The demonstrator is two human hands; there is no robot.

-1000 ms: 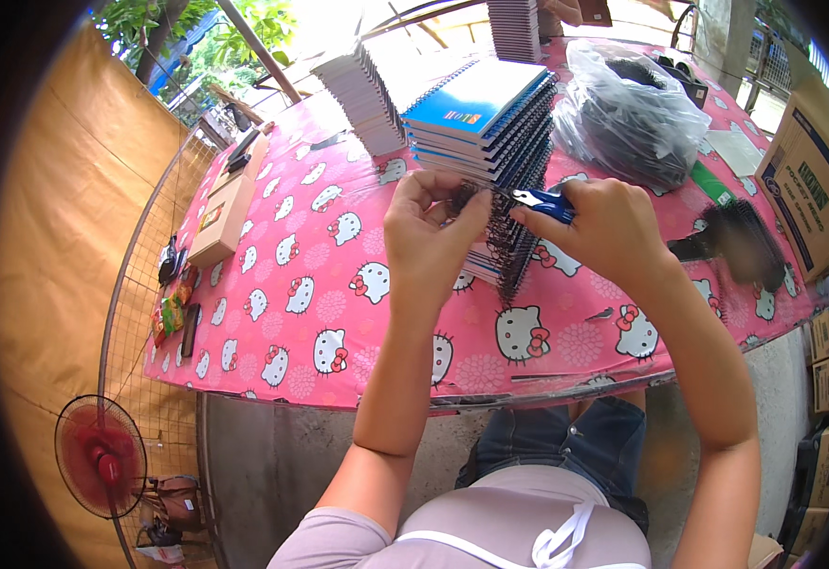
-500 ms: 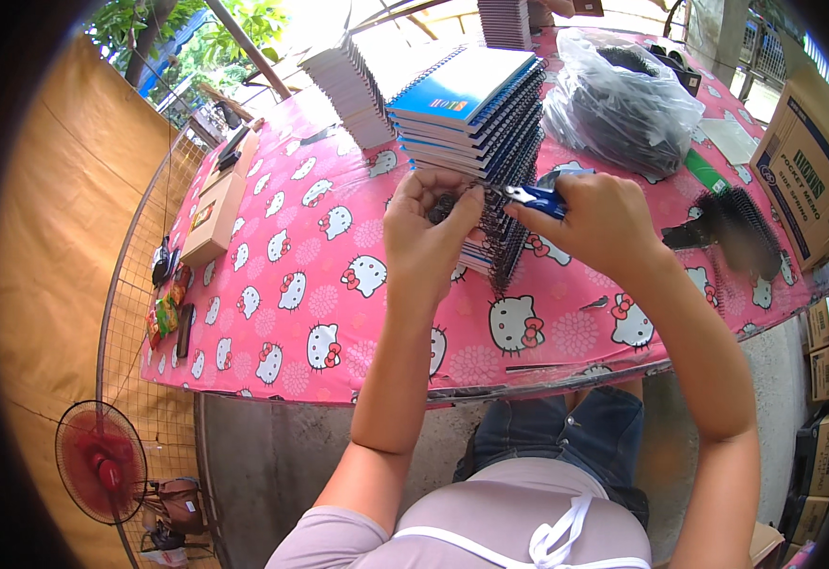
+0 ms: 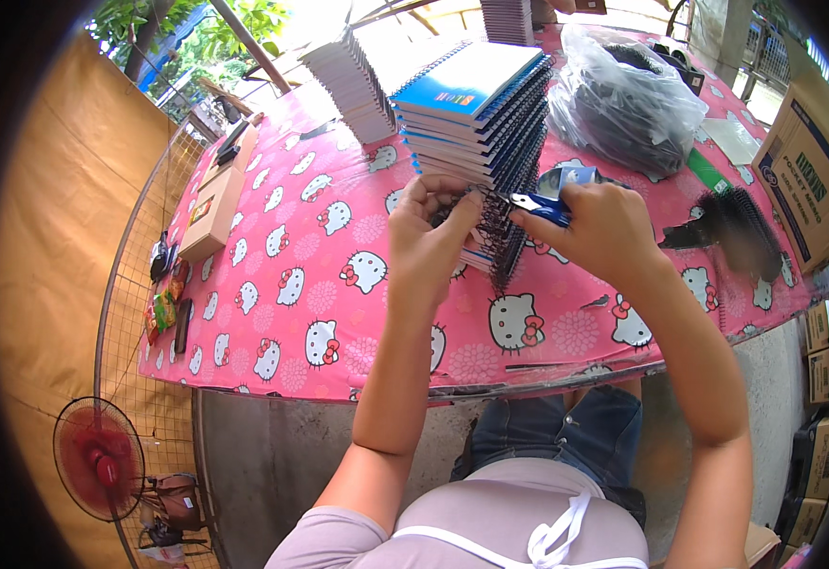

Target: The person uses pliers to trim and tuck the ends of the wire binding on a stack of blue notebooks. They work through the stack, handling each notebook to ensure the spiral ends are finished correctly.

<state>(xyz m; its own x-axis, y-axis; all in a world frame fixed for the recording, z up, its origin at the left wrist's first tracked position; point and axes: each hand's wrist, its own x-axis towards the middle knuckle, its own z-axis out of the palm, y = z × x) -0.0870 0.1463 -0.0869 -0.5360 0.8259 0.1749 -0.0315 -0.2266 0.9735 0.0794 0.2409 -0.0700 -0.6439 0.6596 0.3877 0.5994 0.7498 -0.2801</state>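
A tall stack of blue-covered spiral notebooks stands in front of me, their dark coils facing right. My left hand is closed at the stack's near side, thumb and fingers pinching the black spiral binding of a notebook. Part of that notebook is hidden behind the fingers. In my right hand is a pair of blue-handled pliers. Their metal jaws point left at the coil, just right of my left thumb; whether they grip the wire is too small to tell.
Beyond the stack stand more notebooks. A clear plastic bag of black coils sits to the right, near loose coils and a cardboard box. Another box lies left on the pink tablecloth. A fan stands lower left.
The pliers' jaws have shifted slightly right, away from my left thumb, and more of the handles shows above my right hand. My left hand keeps its pinch.
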